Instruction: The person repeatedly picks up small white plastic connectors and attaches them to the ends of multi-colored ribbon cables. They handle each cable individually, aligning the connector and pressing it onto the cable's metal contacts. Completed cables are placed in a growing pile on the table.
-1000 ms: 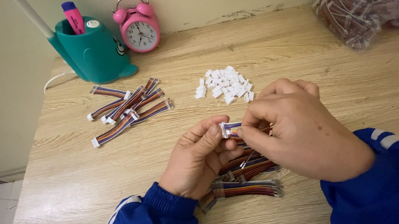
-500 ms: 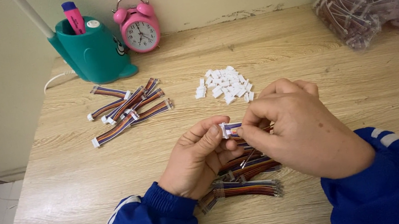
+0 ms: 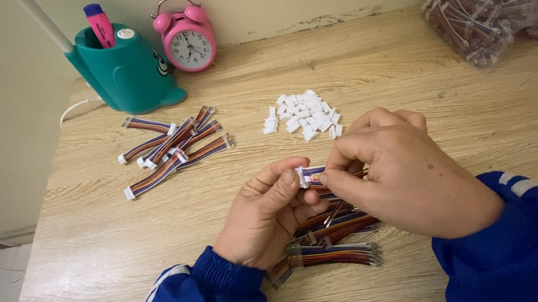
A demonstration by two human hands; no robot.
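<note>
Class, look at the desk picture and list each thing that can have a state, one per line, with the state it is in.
Left hand: fingers pinching the white plug.
Right hand: fingers closed on the wire bundle beside that plug.
Finished wires: lying loose, fanned out.
Loose plugs: heaped in a small pile.
Wires under the hands: lying flat.
Plastic bag: full of wires.
Clock: upright.
</note>
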